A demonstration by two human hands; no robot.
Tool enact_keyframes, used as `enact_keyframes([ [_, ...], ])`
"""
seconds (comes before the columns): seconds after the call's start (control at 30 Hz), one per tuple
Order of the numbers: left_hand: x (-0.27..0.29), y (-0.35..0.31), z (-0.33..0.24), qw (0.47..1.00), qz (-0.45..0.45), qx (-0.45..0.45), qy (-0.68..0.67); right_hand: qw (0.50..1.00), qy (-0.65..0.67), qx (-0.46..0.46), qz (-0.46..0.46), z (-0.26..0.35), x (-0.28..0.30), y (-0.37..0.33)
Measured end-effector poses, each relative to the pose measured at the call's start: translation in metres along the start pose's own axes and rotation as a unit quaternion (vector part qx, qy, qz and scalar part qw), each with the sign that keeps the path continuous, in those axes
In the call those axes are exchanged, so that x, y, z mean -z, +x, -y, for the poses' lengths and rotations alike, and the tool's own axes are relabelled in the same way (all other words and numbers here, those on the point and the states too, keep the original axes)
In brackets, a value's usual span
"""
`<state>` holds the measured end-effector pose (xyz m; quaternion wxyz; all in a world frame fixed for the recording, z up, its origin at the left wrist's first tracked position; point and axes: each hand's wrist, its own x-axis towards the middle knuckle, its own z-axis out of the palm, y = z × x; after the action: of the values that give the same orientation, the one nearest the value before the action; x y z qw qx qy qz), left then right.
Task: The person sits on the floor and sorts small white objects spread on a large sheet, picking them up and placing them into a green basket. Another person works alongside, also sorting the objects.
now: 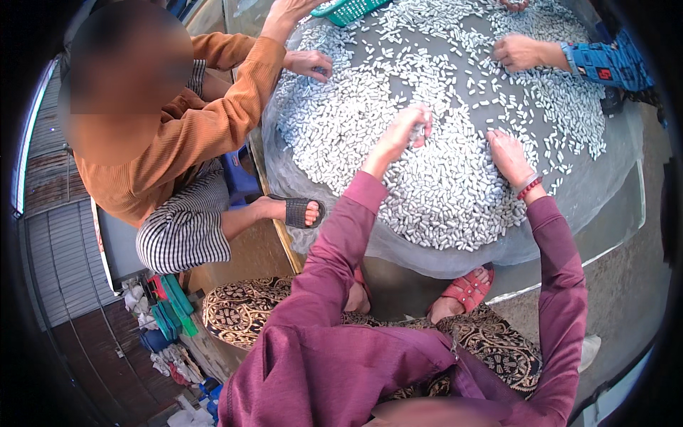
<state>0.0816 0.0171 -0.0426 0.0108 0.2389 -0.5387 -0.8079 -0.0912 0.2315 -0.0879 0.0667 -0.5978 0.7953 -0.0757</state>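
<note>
A wide heap of small silvery-white cylindrical pieces (pixel 455 192) is spread over a grey surface in front of me. My left hand (pixel 405 134) is raised just above the heap, its fingers curled inward, and a few pale pieces seem to show in its palm. To its right, my right hand (pixel 511 158) rests low at the edge of the heap, with a red bead bracelet at the wrist. Its fingertips are bent down and pressed together among the pieces, and whatever lies between them is hidden.
A person in an orange-brown jacket (pixel 213 135) sits at the left, one hand (pixel 310 64) over the pieces. Another person's hand (pixel 518 53) with a blue sleeve works at the upper right. A green basket (pixel 350 10) stands at the far edge. Clear plastic sheeting (pixel 420 263) borders the heap.
</note>
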Motion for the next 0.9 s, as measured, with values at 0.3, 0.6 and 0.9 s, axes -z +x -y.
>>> enact_keyframes([
  [0.3, -0.007, 0.011, -0.014, 0.817, -0.128, 0.063, 0.559, 0.996, 0.027, -0.069, 0.057, -0.005, 0.0, 0.002],
  [0.6, 0.015, 0.008, 0.005, 0.843, -0.159, -0.008, 0.514, 0.988, 0.093, -0.102, 0.067, -0.013, 0.001, -0.031],
  [0.9, -0.002, -0.003, -0.002, 0.985, 0.055, 0.064, -0.152, 0.968, 0.236, 0.072, 0.037, 0.05, 0.045, 0.006],
])
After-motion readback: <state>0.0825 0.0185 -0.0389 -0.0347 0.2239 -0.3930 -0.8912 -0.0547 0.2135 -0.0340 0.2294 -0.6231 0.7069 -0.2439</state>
